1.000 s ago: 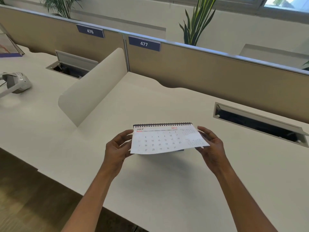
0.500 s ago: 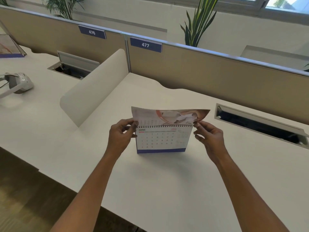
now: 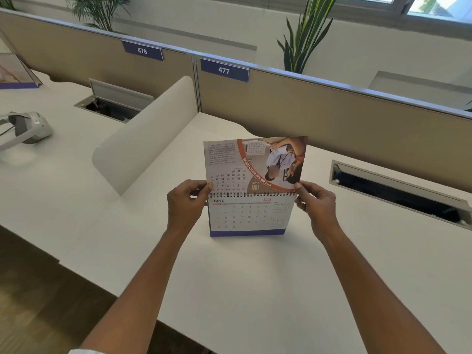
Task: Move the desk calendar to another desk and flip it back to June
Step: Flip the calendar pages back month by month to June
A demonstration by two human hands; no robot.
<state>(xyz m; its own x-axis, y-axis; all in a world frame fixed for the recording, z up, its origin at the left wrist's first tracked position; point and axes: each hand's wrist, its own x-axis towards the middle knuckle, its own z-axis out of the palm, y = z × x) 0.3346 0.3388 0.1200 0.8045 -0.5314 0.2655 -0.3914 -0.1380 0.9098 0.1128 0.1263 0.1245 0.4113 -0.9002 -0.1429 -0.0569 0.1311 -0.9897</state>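
The desk calendar [image 3: 249, 215] stands on the white desk [image 3: 255, 290] at station 477, its front page reading June 2026 above a blue base strip. One flipped page [image 3: 255, 164] sticks straight up from the spiral binding, its printed side upside down toward me. My left hand [image 3: 187, 203] pinches the page's lower left corner at the binding. My right hand [image 3: 315, 204] pinches its lower right corner in the same way.
A curved white divider [image 3: 145, 146] separates this desk from station 476 on the left, where a headset [image 3: 28, 127] and another calendar [image 3: 15, 72] sit. An open cable tray [image 3: 398, 194] lies to the right, a beige partition [image 3: 332, 118] behind.
The July page was lifted off the front and swung up over the binding, from low and flat to fully upright. June now shows on the front. Both hands rose with it.
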